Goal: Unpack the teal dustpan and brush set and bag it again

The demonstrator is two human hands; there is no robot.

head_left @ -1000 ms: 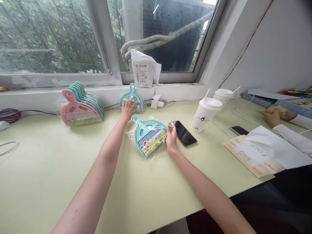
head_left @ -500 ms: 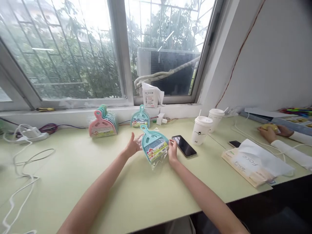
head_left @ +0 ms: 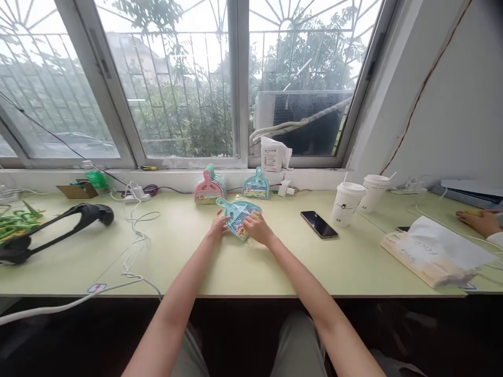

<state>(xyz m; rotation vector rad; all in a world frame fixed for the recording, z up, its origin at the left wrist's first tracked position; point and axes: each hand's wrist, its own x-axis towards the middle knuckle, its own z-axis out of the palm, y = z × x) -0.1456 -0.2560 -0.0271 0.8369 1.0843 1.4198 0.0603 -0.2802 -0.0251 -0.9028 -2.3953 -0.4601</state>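
Note:
A teal mini dustpan-and-brush set (head_left: 238, 215) in clear plastic wrap lies on the pale green desk (head_left: 251, 262), just in front of me. My left hand (head_left: 218, 229) grips its left edge near the handle. My right hand (head_left: 256, 229) rests on its right side, fingers curled over the wrap. Behind it, a stack of pink and teal dustpan sets (head_left: 209, 186) leans against the window ledge, with a single teal set (head_left: 256, 186) standing to its right.
A black phone (head_left: 319, 224) lies right of my hands, beside two white lidded cups (head_left: 346, 203). A paper bag (head_left: 434, 251) and another person's hand (head_left: 481, 222) are at far right. White cables (head_left: 133, 235), a black handheld device (head_left: 58, 230) and green clips (head_left: 18, 222) occupy the left.
My left hand left the standing teal set at the ledge and came back to the wrapped one; both hands now hold it. The view pulled back and tilted up, showing more desk.

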